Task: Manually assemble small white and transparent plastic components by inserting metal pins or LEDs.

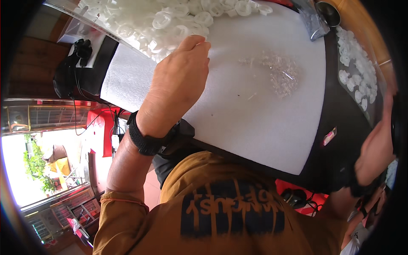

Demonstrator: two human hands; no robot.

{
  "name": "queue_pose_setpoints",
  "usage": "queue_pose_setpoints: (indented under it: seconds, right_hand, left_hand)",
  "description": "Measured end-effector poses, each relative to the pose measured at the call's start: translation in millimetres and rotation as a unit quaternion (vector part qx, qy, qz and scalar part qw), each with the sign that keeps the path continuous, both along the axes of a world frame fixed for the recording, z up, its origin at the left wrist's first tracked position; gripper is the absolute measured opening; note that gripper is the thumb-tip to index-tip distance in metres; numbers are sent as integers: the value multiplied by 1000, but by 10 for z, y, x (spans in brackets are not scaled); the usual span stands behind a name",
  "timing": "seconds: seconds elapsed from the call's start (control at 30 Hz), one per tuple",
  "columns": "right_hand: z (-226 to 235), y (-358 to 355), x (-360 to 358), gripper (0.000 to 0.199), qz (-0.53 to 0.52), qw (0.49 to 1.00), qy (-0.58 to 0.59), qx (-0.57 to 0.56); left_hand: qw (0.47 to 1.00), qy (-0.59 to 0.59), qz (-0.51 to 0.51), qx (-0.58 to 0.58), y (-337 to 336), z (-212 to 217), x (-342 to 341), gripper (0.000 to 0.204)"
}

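Note:
My left hand (180, 78) is over the sheet's far left part, at the near edge of a heap of small white plastic ring-shaped parts (182, 17). Its fingers are curled in and pressed together; whatever they hold, if anything, is hidden. At the far right rim my right hand (380, 138) is partly cut off, beside a clear tray (380, 80) of similar white plastic parts. Its fingers do not show clearly. Between the hands, a loose pile of thin clear plastic pieces (282, 76) rests on the white foam sheet (255, 127).
A metal bowl (328, 13) and a grey plastic bag (312, 21) stand at the back right. A small pink-and-white packet (329, 136) lies on the dark tabletop (314, 163). Left of the table are a red stool (101, 131) and black cables (76, 91).

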State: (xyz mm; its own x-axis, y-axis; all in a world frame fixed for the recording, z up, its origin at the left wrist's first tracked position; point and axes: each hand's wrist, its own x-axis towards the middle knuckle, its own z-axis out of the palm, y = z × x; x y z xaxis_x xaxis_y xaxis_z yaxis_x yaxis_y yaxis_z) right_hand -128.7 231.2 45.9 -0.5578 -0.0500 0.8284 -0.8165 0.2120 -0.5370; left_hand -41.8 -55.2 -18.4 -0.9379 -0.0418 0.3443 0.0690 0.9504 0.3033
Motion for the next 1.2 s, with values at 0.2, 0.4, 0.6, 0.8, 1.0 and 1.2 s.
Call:
queue_pose_setpoints:
  seconds: [0.2,0.4,0.6,0.8,1.0,1.2]
  right_hand:
    - [-435,-233,517,35,257,866,-416,106]
    - [-616,-302,500,41,394,619,-675,-79]
    - [-670,-229,380,46,441,518,-726,-97]
    - [-739,-283,422,51,429,536,-713,-145]
    - [-713,-270,479,45,438,580,-681,-86]
    - [-708,-204,432,32,467,514,-715,-81]
  left_hand:
    - [953,-108,-39,281,283,169,234,28]
    - [660,-240,1,712,758,289,320,27]
    - [640,-215,-79,733,799,84,285,21]
    - [730,-142,-107,660,814,-73,252,17]
    - [799,-136,-91,578,805,-32,385,17]
    - [875,-130,-90,457,684,26,434,16]
